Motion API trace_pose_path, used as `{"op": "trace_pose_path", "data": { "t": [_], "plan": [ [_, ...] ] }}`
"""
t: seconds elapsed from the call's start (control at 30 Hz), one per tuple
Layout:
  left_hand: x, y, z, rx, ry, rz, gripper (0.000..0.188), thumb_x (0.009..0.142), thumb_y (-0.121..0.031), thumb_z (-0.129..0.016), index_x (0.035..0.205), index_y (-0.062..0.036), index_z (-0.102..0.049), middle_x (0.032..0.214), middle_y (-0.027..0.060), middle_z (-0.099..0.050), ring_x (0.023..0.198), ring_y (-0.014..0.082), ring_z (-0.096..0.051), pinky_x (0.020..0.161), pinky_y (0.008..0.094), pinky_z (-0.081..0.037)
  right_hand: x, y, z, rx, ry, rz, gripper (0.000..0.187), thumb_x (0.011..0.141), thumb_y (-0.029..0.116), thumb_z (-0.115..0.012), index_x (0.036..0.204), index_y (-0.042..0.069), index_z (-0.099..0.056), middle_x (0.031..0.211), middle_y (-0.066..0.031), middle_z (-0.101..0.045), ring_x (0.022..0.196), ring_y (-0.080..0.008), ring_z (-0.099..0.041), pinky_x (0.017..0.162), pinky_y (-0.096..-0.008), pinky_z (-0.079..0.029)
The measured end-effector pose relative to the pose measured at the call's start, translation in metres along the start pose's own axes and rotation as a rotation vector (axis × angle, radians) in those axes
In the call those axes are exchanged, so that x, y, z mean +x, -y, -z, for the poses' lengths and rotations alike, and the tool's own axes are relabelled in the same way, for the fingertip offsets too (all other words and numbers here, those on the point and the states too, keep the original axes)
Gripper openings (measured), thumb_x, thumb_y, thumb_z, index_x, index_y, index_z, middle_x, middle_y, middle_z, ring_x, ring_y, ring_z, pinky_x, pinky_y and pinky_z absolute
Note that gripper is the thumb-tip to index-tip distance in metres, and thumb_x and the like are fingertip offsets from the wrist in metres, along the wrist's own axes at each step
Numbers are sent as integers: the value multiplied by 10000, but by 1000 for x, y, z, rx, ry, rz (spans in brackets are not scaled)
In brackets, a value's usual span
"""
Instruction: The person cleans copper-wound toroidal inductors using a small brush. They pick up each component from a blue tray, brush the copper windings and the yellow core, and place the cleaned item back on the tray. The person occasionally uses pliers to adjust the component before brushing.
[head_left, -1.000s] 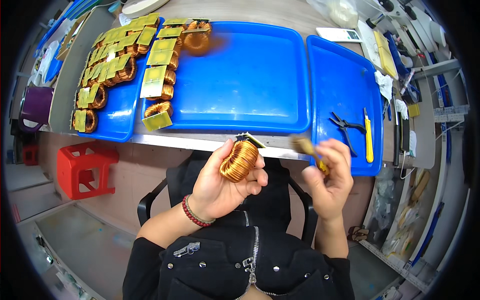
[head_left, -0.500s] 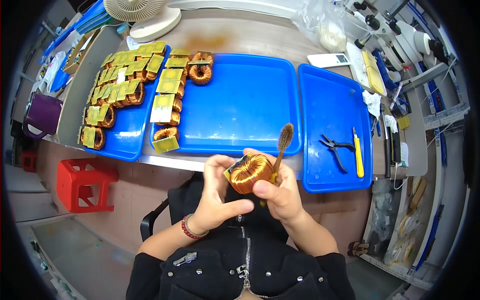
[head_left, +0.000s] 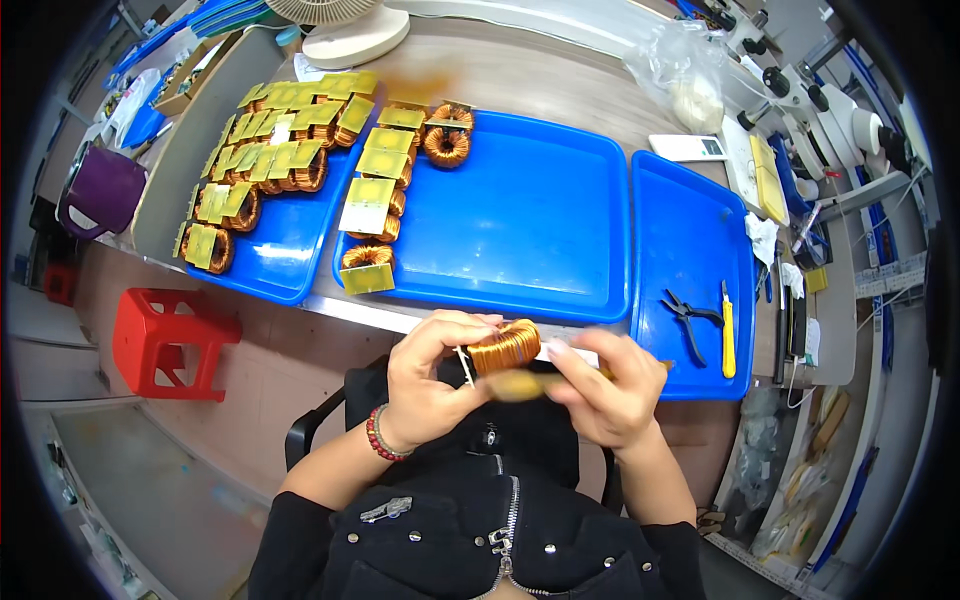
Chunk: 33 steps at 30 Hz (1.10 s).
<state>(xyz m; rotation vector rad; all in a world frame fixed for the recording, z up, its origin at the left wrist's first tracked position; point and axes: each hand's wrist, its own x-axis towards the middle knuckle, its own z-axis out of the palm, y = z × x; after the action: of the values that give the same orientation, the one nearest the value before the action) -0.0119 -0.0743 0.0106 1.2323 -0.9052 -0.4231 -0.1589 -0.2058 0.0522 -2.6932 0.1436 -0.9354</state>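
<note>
Left grip (head_left: 430, 375) holding copper coil (head_left: 508, 346); right grip (head_left: 615, 395) holding brush (head_left: 522, 385)

Copper coil, one: sitting in the left grip, which is clasping it with fingers above and thumb below. A thin board (head_left: 465, 367) is standing edge-on at the coil's left side.

Brush, one: the right grip is pinching it by the handle. Its blurred head is pointing toward the left grip, just under the coil; whether it is touching, one cannot tell.

Bracelet (head_left: 377, 435), beaded, red and green: circling the wrist below the left grip.

Desk (head_left: 520, 70): standing beyond both grips and bearing three blue trays.

Middle tray (head_left: 510, 220): lying straight beyond the grips; a column of coils with yellow-green boards (head_left: 368, 270) is lining its left side.

Left tray (head_left: 290, 250): lying beyond and to the left of the left grip, carrying rows of similar coils (head_left: 265, 160).

Right tray (head_left: 685, 250): lying beyond and to the right of the right grip. Black pliers (head_left: 688, 318) are resting in it, nearer that grip; a yellow-handled cutter (head_left: 728, 335) is lying just right of the pliers.

Stool (head_left: 172, 340), red: standing on the floor, well apart to the left of the left grip.
</note>
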Motion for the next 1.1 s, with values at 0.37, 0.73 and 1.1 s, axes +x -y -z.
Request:
{"op": "trace_pose_path", "data": {
  "t": [0.37,0.73,1.1],
  "plan": [
    [78,-18,29,486,396,-180,923,634,-111,-743,1376,-57,-196,866,155,-592,768,329,-588,684,380,-480,77,-10,-32,454,217,-245,531,627,160,-760,1114,72,-568,1005,-106,-569,774,-246,-609,651,-302,-492],
    [153,-3,104,1001,126,-387,406,700,-163,-675,1071,-57,-549,1076,142,-533,1028,317,-491,898,409,-390,134,-76,-138,615,7,-584,258,735,129,-717,963,30,-647,773,-29,-539,618,-88,-458,548,-242,-393],
    [135,57,179,1562,74,-442,399,740,-207,-636,1135,-204,-581,1123,141,-551,1219,294,-391,1034,476,-226,141,-97,-168,462,-28,-613,475,748,236,-713,1050,10,-423,987,-111,-461,649,-143,-493,575,-261,-435]
  ]
}}
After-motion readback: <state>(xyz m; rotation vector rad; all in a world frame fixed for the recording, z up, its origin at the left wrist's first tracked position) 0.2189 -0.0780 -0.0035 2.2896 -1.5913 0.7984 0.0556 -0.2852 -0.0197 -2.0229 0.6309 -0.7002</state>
